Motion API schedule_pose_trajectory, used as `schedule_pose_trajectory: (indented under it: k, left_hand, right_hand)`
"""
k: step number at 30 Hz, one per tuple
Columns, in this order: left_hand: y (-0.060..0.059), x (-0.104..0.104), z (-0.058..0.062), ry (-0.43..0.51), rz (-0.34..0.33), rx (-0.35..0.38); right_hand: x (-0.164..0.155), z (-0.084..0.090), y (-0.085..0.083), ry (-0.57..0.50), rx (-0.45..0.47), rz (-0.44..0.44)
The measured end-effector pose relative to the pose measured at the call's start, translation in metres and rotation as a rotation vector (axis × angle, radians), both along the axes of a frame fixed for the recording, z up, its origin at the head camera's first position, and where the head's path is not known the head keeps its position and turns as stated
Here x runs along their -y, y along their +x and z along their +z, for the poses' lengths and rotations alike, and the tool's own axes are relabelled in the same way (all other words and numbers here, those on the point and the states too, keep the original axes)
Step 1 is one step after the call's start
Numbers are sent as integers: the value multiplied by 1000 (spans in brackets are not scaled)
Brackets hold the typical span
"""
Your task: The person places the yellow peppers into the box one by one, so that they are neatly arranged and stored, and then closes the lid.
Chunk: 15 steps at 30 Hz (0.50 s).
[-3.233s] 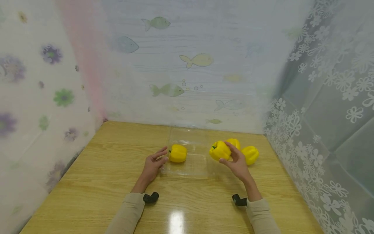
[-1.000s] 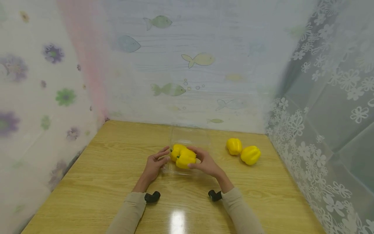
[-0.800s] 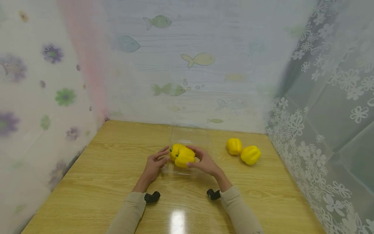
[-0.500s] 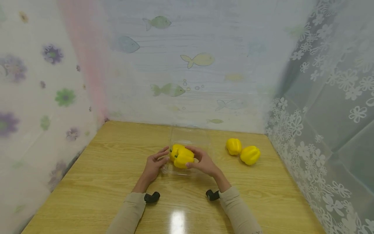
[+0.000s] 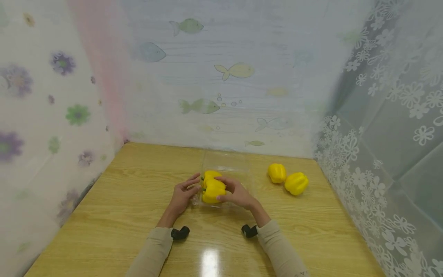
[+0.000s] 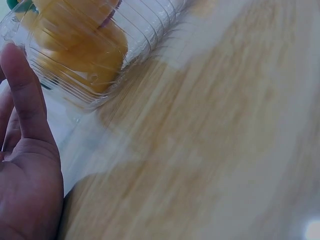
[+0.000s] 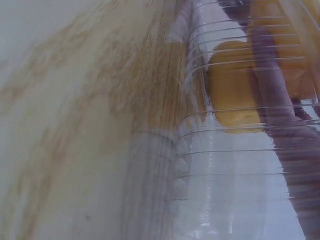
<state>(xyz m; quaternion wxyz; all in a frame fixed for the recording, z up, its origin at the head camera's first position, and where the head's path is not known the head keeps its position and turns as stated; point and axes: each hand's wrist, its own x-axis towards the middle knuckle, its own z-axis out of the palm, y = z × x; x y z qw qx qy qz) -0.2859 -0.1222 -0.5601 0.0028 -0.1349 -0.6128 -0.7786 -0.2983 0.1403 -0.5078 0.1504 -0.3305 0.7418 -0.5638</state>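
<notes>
- Head view: the right hand [image 5: 238, 194] curls its fingers and thumb round a yellow pepper [image 5: 213, 191] and holds it in the near part of a clear plastic container [image 5: 238, 166] at the middle of the wooden tabletop [image 5: 121, 215]. A second yellow pepper [image 5: 209, 176] lies just behind it in the same container, touching it. The left hand [image 5: 181, 195] rests at the container's left edge, fingers relaxed and loosely spread, thumb near the far pepper, gripping nothing. Two more yellow peppers [image 5: 277, 172] [image 5: 296, 183] lie side by side on the tabletop well to the right of the container, close to the flowered curtain [image 5: 380, 115]. A fish-printed sheet [image 5: 221, 77] hangs at the far side.
- Left wrist view: the left hand [image 6: 25, 165] shows palm and straight fingers beside the ribbed clear container [image 6: 135, 30], with blurred yellow pepper [image 6: 80, 50] seen through its wall. The hand holds nothing.
- Right wrist view: the ribbed container wall [image 7: 225, 165] fills the right side; through it a yellow pepper [image 7: 232, 85] and blurred fingers [image 7: 277, 95] against it. Tabletop grain [image 7: 75, 125] lies to the left.
</notes>
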Motion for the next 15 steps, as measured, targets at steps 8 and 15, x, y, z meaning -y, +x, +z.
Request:
schedule_pose_trajectory:
  k: [8, 15]
  left_hand:
    - [0, 0, 0, -13, 3, -2]
    - [1, 1, 1, -10, 0, -3]
  right_hand:
    - [0, -2, 0, 0, 25, -4]
    - [1, -4, -1, -4, 51, 2]
